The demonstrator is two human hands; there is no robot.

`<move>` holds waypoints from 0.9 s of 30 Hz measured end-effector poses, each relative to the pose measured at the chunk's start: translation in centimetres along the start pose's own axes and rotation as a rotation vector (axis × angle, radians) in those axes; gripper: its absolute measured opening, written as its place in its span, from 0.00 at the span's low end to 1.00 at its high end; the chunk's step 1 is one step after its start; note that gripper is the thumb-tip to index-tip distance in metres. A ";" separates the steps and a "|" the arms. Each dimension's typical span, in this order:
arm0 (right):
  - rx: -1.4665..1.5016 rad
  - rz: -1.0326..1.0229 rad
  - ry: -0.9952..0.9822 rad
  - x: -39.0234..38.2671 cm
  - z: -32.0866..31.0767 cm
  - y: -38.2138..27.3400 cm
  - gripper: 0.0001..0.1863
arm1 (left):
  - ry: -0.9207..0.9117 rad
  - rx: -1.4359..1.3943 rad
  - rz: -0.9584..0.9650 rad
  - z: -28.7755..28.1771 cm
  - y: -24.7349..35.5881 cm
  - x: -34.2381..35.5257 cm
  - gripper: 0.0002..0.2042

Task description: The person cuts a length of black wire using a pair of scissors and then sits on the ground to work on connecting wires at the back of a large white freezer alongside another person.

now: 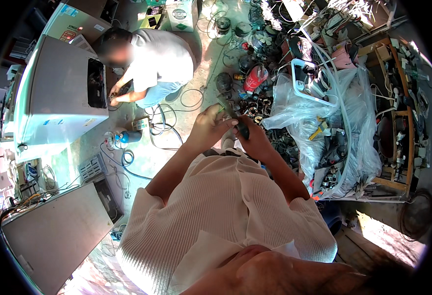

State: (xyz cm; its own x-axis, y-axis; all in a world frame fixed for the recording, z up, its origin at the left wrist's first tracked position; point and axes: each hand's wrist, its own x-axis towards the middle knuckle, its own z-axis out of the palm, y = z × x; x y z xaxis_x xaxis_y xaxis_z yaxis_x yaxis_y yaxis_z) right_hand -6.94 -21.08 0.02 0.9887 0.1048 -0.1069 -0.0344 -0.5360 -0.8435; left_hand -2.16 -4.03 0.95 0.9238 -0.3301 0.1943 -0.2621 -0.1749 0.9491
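a long dark tool with a greyish-green upper end (227, 105) sits between the person's hands, above the bare floor. the right hand (255, 136) has its fingers curled around the tool's rounded black end; the left hand (207, 127) is just beside it, thumb and fingers bent close together — i cannot tell what they pinch, and the tool's tip is too small to make out.

a co-worker in a grey top (164, 59) crouches by a large pale metal cabinet (56, 81); what those hands work on is partly hidden, and the cabinet's square opening (97, 83) shows only dark, unclear contents. crumpled clear plastic sheeting (294, 110) half covers a heap of parts; a brown wooden-framed bin (407, 147) holds a jumble of small pieces.

the white cardboard box (181, 18), cut off at the top — its contents unseen — bears a round printed emblem; a red cylindrical can (255, 78) carries pale markings.
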 end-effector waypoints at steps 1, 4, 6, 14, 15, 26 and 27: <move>0.017 0.007 -0.008 0.0 -0.1 0.0 0.16 | -0.008 -0.026 -0.030 0.0 0.2 0.1 0.09; 0.043 -0.028 -0.024 0.2 -0.3 -0.1 0.16 | 0.042 -0.127 -0.071 0.8 -0.5 -0.2 0.08; 0.045 0.058 -0.080 0.3 -1.1 -1.2 0.16 | 0.075 -0.147 -0.097 1.0 -0.8 -0.5 0.07; 0.040 0.009 -0.001 0.3 -1.2 -2.0 0.15 | 0.096 -0.235 -0.090 1.1 0.2 -0.4 0.08; 0.023 -0.010 0.013 0.2 -1.0 -1.6 0.16 | 0.099 -0.238 -0.075 1.1 0.0 -0.5 0.07; 0.038 -0.009 0.125 -0.8 -0.1 -1.7 0.14 | 0.036 -0.498 -0.131 1.3 -0.6 -0.6 0.03; 0.036 0.001 0.122 -0.8 -0.1 -1.8 0.14 | 0.034 -0.498 -0.138 1.2 -0.6 -0.6 0.03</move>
State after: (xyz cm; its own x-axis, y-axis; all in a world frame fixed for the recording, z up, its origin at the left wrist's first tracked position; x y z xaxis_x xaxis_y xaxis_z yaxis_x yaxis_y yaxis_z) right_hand -7.61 -20.28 1.71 0.9990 0.0009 -0.0446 -0.0380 -0.5056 -0.8619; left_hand -2.88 -4.88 -0.03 0.9511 -0.3031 0.0590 0.0199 0.2509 0.9678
